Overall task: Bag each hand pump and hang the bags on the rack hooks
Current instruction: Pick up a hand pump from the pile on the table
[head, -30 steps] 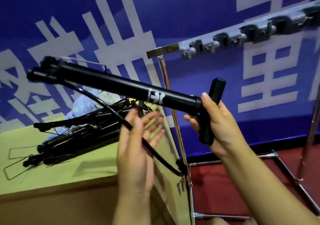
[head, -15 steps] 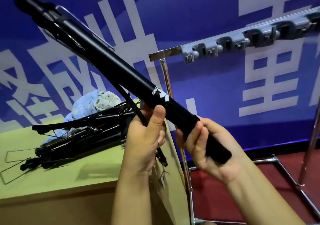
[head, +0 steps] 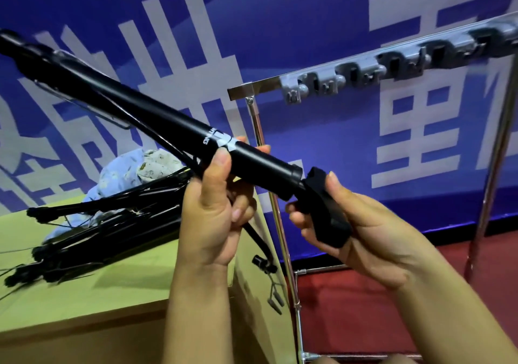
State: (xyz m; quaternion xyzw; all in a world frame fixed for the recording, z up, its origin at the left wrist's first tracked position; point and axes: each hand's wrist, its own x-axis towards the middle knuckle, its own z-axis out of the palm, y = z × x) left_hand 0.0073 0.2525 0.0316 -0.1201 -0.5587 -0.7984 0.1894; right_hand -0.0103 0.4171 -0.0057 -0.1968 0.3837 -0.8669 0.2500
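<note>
black hand pump (head: 145, 117) has tilted lower since a moment ago; left hand (head: 213, 212) holds its barrel, right hand (head: 356, 232) its handle (head: 325, 206); bagging not started.

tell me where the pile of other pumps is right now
In the head view the pile of pumps lies at lower left on the green table, against the pale blue bags, left of the left hand.
</note>
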